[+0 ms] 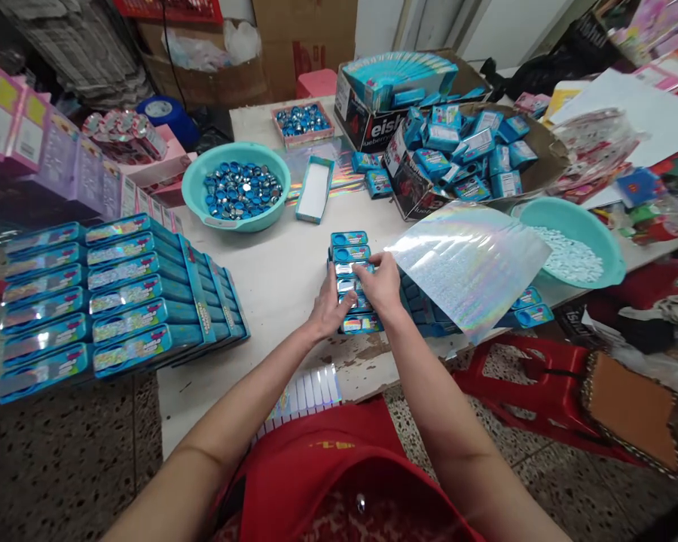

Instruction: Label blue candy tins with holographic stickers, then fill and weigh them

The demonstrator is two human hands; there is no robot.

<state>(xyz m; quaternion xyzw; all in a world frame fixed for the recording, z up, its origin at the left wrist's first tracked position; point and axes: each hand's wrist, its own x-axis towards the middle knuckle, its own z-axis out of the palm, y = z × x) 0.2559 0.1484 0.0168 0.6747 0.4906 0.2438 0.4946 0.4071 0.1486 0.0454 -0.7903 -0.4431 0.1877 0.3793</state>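
A short row of small blue cases (350, 239) with round recesses and shiny strips lies on the table in front of me. Along its left side my left hand (331, 309) holds the row, thumb reaching over the top. My right hand (383, 284) is closed, its fingertips on a shiny silver strip (344, 269) across one case near the middle. Whether the fingers pinch that strip or only press it is hard to see. Just right of my hand lies a holographic sheet (468, 263), over more blue cases (421, 301).
Stacked blue cases (129, 293) stand at the left edge. Behind are a teal basin (192, 188) of blue-silver round pieces, a small open tray (315, 188) and a carton (412, 188) of blue boxes. A second basin (613, 256) holds white pieces. A red stool (520, 384) stands right.
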